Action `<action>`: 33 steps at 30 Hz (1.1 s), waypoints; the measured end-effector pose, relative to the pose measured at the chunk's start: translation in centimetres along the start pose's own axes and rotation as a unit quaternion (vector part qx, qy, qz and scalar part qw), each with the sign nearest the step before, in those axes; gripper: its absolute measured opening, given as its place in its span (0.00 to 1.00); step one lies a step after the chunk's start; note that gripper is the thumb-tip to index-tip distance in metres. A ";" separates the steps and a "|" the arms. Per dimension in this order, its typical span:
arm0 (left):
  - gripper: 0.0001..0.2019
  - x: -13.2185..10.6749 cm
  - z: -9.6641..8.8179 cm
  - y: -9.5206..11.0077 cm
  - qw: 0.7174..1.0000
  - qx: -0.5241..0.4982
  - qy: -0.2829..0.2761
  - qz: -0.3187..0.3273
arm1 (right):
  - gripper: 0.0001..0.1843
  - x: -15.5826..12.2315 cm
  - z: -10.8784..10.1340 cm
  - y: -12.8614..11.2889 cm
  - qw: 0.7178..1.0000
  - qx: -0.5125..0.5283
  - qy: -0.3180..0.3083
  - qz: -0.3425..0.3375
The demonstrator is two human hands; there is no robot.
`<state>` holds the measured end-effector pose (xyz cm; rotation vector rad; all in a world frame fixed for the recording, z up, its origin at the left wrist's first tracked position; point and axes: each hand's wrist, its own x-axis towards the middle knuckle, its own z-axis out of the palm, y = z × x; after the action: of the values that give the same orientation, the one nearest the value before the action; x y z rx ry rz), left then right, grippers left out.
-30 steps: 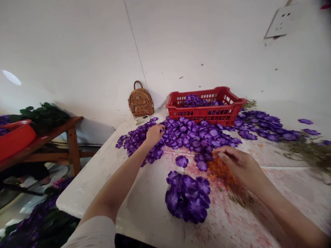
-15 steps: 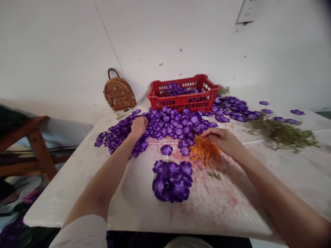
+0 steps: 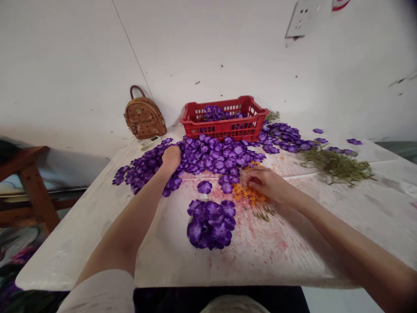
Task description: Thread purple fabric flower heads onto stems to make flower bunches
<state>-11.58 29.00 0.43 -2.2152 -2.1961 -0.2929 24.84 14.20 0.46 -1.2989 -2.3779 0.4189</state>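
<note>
My left hand [image 3: 171, 158] rests at the broad heap of purple fabric petals [image 3: 211, 154], its fingers curled and closed on the far side, so what they hold is hidden. My right hand [image 3: 265, 182] is low over a small pile of orange flower centres [image 3: 250, 196] with thin green stems. Its thumb and fingers are bent together; anything between them is too small to make out. Nearer me lies a tidy cluster of purple flowers [image 3: 211, 224]. One loose purple petal piece [image 3: 204, 187] sits between the cluster and the heap.
Behind the heap stands a red plastic basket [image 3: 224, 129] with purple flowers inside. A brown backpack [image 3: 145, 117] and a white remote [image 3: 150, 143] are at the back left. Green stems [image 3: 339, 166] lie on the right of the white table [image 3: 293, 269]. A wooden frame [image 3: 35, 187] stands left.
The view has swung slightly right. My right hand has shifted from the far edge of the orange pile to over it, fingers more curled. My left hand stays at the heap, turned a little.
</note>
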 end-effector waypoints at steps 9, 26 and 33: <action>0.14 -0.3 -0.1 -0.2 0.999 -0.025 0.027 -0.023 | 0.10 -0.3 -1.1 0.0 0.997 -0.021 0.034 0.063; 0.13 0.2 0.1 -2.7 0.996 -0.079 0.049 0.011 | 0.11 2.0 1.1 -0.6 0.989 0.048 0.090 0.105; 0.11 0.4 0.3 -2.5 0.993 -0.101 0.066 0.003 | 0.12 1.7 1.5 -0.2 0.986 0.075 0.104 0.106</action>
<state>-14.07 29.52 -0.12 -2.2221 -2.1774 -0.6687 23.21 15.42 -0.43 -1.4539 -2.0056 0.4882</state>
